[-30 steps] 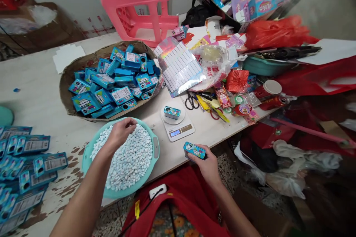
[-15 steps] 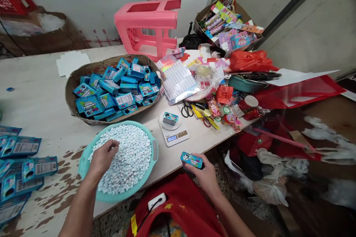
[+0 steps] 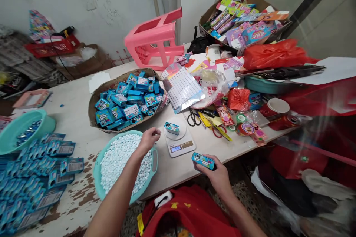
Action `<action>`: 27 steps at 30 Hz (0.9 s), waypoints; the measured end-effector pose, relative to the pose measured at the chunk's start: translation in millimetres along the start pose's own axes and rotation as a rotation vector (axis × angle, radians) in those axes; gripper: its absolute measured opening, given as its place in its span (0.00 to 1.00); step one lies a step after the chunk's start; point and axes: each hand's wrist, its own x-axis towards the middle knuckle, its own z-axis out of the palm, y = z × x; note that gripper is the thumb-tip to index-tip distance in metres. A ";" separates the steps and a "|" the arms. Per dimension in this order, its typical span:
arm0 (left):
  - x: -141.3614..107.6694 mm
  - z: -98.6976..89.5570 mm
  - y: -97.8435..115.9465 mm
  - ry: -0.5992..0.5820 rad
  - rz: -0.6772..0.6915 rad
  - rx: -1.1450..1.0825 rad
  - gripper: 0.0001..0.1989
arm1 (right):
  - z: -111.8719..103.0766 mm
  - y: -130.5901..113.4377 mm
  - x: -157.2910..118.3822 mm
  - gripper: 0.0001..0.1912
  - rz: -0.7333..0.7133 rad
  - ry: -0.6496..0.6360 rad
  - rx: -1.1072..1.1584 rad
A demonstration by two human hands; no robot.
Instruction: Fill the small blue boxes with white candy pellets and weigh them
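Observation:
My left hand [image 3: 149, 140] is over the right rim of a turquoise basin [image 3: 98, 177] filled with small white candies [image 3: 119, 155]. Its fingers are pinched together, and whatever is in them is too small to make out. Just right of it, a blue candy box [image 3: 171, 128] with a round opening stands on a white kitchen scale [image 3: 182, 147] with a lit display. My right hand [image 3: 218, 174] grips another blue candy box [image 3: 203, 160] in front of the table edge, its opening facing up with white candies showing inside.
Behind the basin, a cardboard tray [image 3: 93, 113] holds several blue boxes. More blue boxes [image 3: 36, 189] stand in rows at the left, near a second turquoise basin [image 3: 47, 124]. Scissors [image 3: 194, 117], packets and a pink stool [image 3: 155, 40] crowd the back and right.
My left hand has moved from above the candies rightward toward the scale, fingers pinched. My right hand still holds its box. The camera view has swung left.

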 end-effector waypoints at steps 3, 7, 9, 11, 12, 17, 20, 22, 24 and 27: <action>24.3 17.1 12.0 -0.001 0.006 0.099 0.08 | -17.6 8.3 7.0 0.26 0.011 0.023 -0.014; 37.7 25.8 19.8 0.015 -0.001 0.201 0.08 | -38.4 22.0 13.6 0.26 0.027 0.070 -0.017; 41.8 29.7 24.8 0.025 0.015 0.266 0.07 | -45.8 29.1 15.7 0.26 0.045 0.091 -0.018; 46.6 34.7 30.5 0.034 0.044 0.329 0.07 | -50.8 35.2 17.4 0.27 0.061 0.105 -0.019; 49.2 37.5 33.1 0.038 0.061 0.358 0.07 | -52.5 37.3 18.1 0.27 0.065 0.108 -0.019; 56.4 42.9 37.4 0.059 0.128 0.456 0.08 | -55.5 38.0 23.1 0.27 0.067 0.097 -0.031; 54.2 36.6 33.0 0.104 0.119 0.475 0.08 | -53.7 33.4 27.3 0.27 0.071 0.093 -0.044; 53.1 31.7 30.3 0.121 0.114 0.483 0.09 | -50.9 29.7 30.2 0.27 0.067 0.093 -0.048; 54.1 28.0 29.6 0.122 0.128 0.499 0.09 | -46.7 25.5 32.4 0.27 0.056 0.096 -0.051; 55.4 19.9 31.5 0.107 0.143 0.540 0.11 | -39.3 17.5 33.7 0.27 0.048 0.109 -0.053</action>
